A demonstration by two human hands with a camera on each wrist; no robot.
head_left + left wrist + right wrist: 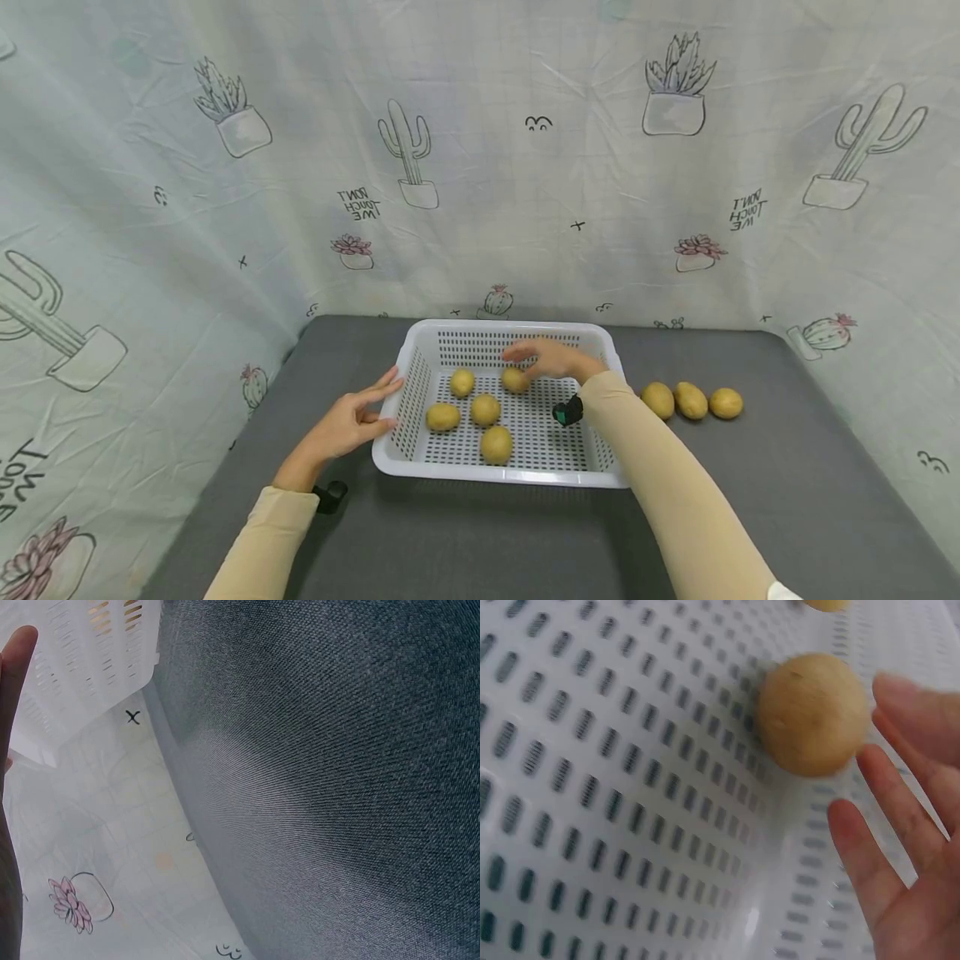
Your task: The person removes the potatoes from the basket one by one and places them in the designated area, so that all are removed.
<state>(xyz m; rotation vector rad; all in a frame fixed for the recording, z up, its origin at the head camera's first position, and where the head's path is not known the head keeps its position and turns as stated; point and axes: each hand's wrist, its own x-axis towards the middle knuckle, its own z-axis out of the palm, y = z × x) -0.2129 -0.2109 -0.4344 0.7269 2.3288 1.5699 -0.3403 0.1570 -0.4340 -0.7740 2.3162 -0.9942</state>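
Observation:
A white plastic basket (502, 473) with slotted walls stands on the grey table, holding several potatoes (485, 409). My right hand (551, 358) is inside it, over a potato (515, 380) near the back wall. In the right wrist view, extended, spread fingers (896, 802) are right beside that round potato (814, 715), not curled round it. On the other side, my left hand (345, 427) has its fingertips and thumb at the basket's left rim, fingers fairly straight. Only an edge of the left hand (11, 690) shows in the left wrist view, beside the basket wall (82, 667).
Three more potatoes (690, 401) lie in a row on the table (757, 483), right of the basket and partly behind the right forearm. A patterned cloth (487, 167) with plant drawings hangs along the back and sides.

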